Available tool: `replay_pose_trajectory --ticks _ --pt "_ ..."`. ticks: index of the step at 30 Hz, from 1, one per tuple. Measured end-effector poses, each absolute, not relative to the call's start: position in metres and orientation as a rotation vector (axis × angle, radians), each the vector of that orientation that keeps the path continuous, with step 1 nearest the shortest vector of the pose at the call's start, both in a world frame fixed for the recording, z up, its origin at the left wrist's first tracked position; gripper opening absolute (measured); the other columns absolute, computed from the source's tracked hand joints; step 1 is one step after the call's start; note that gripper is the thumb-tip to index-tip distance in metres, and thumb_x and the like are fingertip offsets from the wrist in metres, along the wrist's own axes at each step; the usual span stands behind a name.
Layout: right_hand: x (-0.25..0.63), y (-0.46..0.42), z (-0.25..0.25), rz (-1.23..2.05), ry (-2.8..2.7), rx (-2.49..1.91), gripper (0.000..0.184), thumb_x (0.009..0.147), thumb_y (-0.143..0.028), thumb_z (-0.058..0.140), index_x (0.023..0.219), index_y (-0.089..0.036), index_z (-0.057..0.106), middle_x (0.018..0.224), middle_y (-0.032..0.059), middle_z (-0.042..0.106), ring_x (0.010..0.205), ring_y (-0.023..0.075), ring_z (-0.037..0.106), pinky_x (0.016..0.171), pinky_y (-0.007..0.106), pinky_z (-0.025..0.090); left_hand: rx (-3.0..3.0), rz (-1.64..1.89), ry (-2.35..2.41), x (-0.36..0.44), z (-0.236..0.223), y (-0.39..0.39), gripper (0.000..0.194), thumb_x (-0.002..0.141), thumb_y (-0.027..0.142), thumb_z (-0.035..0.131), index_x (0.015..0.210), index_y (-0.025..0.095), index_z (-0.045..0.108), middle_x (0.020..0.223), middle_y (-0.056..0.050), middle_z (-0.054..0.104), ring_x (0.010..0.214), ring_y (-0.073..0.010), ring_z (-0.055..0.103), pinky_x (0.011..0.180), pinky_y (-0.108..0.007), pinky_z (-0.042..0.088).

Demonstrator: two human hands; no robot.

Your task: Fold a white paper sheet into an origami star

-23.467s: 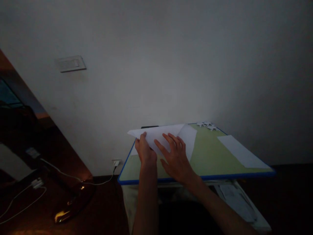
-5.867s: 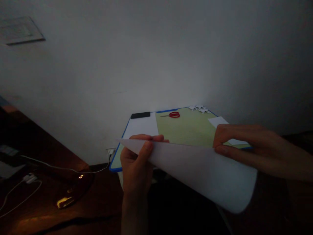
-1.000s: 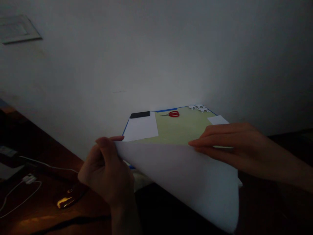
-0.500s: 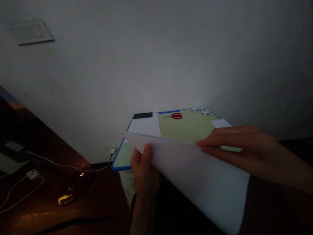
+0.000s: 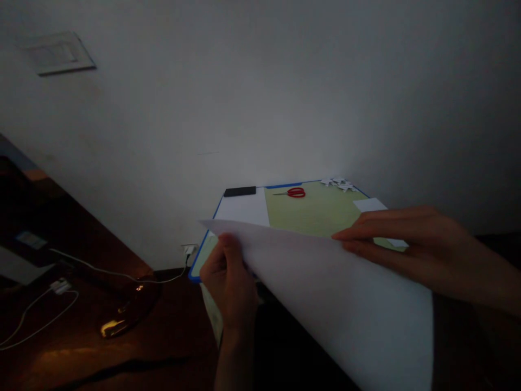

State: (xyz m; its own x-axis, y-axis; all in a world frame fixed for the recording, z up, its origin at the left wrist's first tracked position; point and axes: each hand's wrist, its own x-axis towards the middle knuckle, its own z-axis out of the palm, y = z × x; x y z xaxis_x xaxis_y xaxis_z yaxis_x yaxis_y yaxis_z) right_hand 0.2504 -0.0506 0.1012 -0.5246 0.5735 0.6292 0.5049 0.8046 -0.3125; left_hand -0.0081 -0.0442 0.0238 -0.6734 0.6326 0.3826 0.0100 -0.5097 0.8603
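Observation:
A large white sheet of paper (image 5: 345, 293), folded or rolled to a point at its left end, is held in the air in front of the table. Near that pointed end my left hand (image 5: 232, 282) grips it, thumb on the near face and the other fingers partly hidden behind. My right hand (image 5: 402, 239) pinches the upper edge between thumb and fingers, farther right. The sheet widens toward the lower right, where it runs out of the picture at the bottom.
Behind the paper stands a green table (image 5: 309, 214) with blue edging. On it lie red-handled scissors (image 5: 295, 193), a dark flat object (image 5: 240, 191), a white sheet (image 5: 246, 207), several white paper cutouts (image 5: 342, 184) and another white paper (image 5: 370, 205). A white cable (image 5: 118, 274) hangs at left.
Since a second ago my left hand has shifted right along the paper's pointed end, whose tip now shows beyond the thumb. My right hand keeps its pinch. Scissors have appeared since the oldest frame.

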Motion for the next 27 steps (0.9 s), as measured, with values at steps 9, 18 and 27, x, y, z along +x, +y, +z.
replay_pose_trajectory --ticks 9,18,27 --pt "0.266 -0.054 0.100 -0.021 -2.120 -0.878 0.010 0.099 -0.035 0.071 0.101 -0.034 0.080 0.095 -0.0019 0.085 0.077 0.0245 0.079 0.065 0.038 0.066 0.912 2.410 1.031 -0.025 0.036 -0.038 0.037 0.095 0.048 0.071 0.074 0.019 0.062 0.064 0.004 0.055 0.053 -0.0109 0.053 0.048 -0.024 0.046" --pt "0.261 -0.055 0.103 -0.033 -2.170 -0.892 0.015 0.098 -0.023 0.069 0.100 -0.033 0.081 0.096 -0.0015 0.085 0.082 0.0226 0.079 0.071 0.032 0.065 1.026 1.956 0.998 0.019 0.015 -0.054 0.044 0.092 0.065 0.072 0.086 0.021 0.070 0.079 -0.002 0.065 0.075 -0.0179 0.061 0.064 -0.027 0.050" --pt "0.260 -0.055 0.104 -0.014 -2.189 -0.896 0.015 0.098 -0.022 0.068 0.100 -0.032 0.078 0.095 -0.0010 0.084 0.080 0.0205 0.079 0.067 0.028 0.063 0.934 2.106 0.937 0.014 0.017 -0.057 0.056 0.091 0.056 0.078 0.063 0.020 0.046 0.065 0.004 0.032 0.059 -0.0117 0.027 0.050 -0.025 0.024"
